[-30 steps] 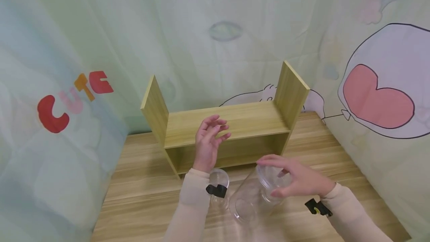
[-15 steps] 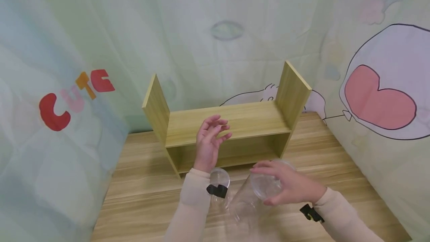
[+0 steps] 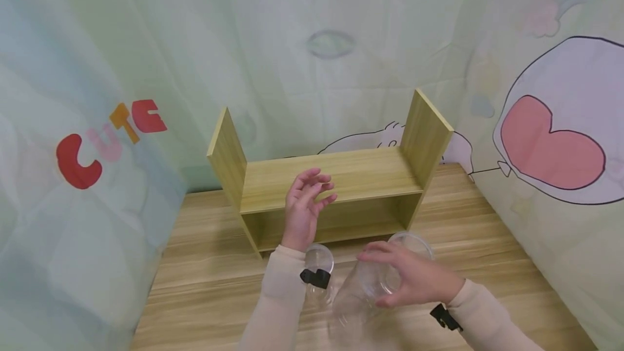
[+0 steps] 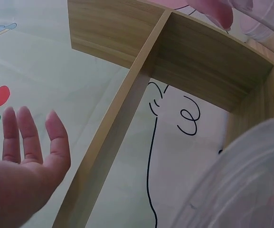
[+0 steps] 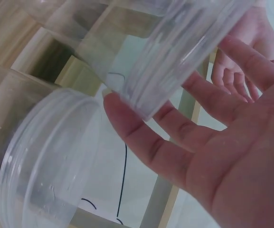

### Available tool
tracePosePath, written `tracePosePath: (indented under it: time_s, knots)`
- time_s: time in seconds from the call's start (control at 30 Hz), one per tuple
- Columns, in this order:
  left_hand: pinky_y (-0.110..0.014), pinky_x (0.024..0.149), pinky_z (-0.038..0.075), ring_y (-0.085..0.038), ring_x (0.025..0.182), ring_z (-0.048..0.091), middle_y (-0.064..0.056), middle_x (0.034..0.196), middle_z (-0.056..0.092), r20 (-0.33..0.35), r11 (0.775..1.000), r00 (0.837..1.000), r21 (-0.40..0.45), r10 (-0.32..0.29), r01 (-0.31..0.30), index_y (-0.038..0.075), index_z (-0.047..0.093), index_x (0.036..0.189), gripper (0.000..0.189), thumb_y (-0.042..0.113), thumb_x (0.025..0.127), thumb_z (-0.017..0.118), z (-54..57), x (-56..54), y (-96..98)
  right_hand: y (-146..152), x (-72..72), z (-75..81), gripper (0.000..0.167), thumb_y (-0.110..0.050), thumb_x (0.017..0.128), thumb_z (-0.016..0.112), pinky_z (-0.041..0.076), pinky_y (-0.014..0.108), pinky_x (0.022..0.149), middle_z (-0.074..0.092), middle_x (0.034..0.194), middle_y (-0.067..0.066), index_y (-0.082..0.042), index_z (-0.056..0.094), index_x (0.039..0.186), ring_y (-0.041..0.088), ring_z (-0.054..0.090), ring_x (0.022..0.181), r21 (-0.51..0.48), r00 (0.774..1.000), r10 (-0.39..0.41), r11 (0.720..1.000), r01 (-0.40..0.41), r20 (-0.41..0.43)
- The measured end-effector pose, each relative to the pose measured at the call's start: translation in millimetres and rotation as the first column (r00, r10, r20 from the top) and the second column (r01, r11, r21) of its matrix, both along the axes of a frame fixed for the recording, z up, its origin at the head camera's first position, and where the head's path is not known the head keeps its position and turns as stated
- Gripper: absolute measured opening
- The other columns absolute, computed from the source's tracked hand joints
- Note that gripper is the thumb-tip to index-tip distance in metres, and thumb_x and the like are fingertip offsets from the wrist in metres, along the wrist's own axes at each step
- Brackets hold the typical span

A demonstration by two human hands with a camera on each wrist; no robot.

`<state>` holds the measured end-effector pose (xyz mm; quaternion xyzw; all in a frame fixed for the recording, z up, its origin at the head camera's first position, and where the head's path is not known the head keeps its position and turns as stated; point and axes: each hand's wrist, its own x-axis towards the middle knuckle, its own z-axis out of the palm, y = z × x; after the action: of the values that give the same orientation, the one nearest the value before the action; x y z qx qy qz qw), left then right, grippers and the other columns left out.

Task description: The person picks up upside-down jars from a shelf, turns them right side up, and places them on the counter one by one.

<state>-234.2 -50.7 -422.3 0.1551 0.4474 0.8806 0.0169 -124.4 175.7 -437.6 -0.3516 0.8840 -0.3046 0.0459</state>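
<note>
My left hand [image 3: 304, 207] is raised before the wooden shelf [image 3: 331, 175], fingers loosely bent and holding nothing. Under its wrist stands a small clear plastic jar [image 3: 319, 259], whose round rim looms in the left wrist view. My right hand [image 3: 416, 278] curves its thumb and fingers around a larger clear jar [image 3: 348, 302]. In the right wrist view the fingers [image 5: 151, 147] lie against the ribbed rim of that jar [image 5: 174, 61]; the thumb is hidden there. Another clear jar [image 5: 46, 156] is beside it, its rim [image 3: 414, 240] showing behind the right hand.
The shelf has two tall side panels, an upper board and a lower compartment. It stands on a wood-grain table [image 3: 195, 264] near a printed cloth backdrop [image 3: 273, 58]. Cloth [image 3: 551, 140] also hangs on the right side. Clear jar walls overlap and are hard to separate.
My right hand has shifted left and slightly down, with the jar's rim moving a little that way. The rim of another jar behind it has come into view. My left hand stays put.
</note>
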Motion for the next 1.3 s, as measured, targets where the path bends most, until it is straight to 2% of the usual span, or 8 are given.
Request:
tracePosePath:
  time_s: [0.17,0.4,0.93,1.17,1.3]
  knots:
    - [-0.042,0.088,0.052,-0.027,0.103,0.059,-0.009,0.111,0.063,0.004,1.0,1.0,-0.009,0.005,-0.005,0.014,0.059,0.118,0.023,0.005,0.098,0.051,-2.1,0.0,-0.7,-5,2.1,-2.2,0.075,-0.034,0.071,0.086,0.05,0.05,0.091,0.053,0.135,0.016,-0.011,0.059,0.137,0.031,0.053,0.119,0.043,0.999,0.004,0.999,-0.002,-0.043]
    - [-0.043,0.089,0.052,-0.028,0.104,0.059,-0.008,0.111,0.063,0.027,1.0,1.0,-0.006,0.006,-0.006,0.013,0.059,0.118,0.024,0.004,0.098,0.051,-3.6,-0.2,-3.4,-14,3.4,-5.4,0.074,-0.036,0.069,0.086,0.05,0.049,0.092,0.053,0.136,0.014,-0.012,0.061,0.134,0.033,0.052,0.121,0.108,0.997,0.003,0.994,0.006,-0.082]
    - [-0.041,0.087,0.052,-0.025,0.101,0.06,-0.009,0.109,0.063,0.038,1.0,0.999,0.005,0.014,-0.014,0.013,0.059,0.118,0.025,0.002,0.098,0.049,-8.9,1.7,-3.8,-23,6.5,-9.0,0.073,-0.037,0.068,0.086,0.051,0.05,0.089,0.054,0.134,0.015,-0.01,0.064,0.131,0.034,0.051,0.119,0.163,0.986,0.039,0.987,-0.012,-0.165]
    - [-0.041,0.086,0.053,-0.025,0.101,0.06,-0.009,0.109,0.063,0.04,1.0,0.999,0.005,0.01,-0.01,0.013,0.059,0.118,0.025,0.002,0.098,0.049,-11.1,0.8,-3.4,-27,9.0,-14.2,0.073,-0.041,0.066,0.086,0.05,0.048,0.089,0.056,0.132,0.016,-0.014,0.065,0.13,0.029,0.052,0.112,0.195,0.977,0.038,0.981,0.005,-0.212]
    - [-0.04,0.087,0.052,-0.025,0.102,0.06,-0.009,0.11,0.063,0.037,1.0,0.999,0.001,0.008,-0.008,0.012,0.059,0.118,0.024,0.003,0.098,0.05,-11.3,0.9,-3.1,-29,9.9,-16.4,0.073,-0.041,0.066,0.086,0.05,0.047,0.088,0.055,0.132,0.015,-0.015,0.065,0.13,0.027,0.051,0.111,0.213,0.978,0.032,0.977,0.013,-0.206]
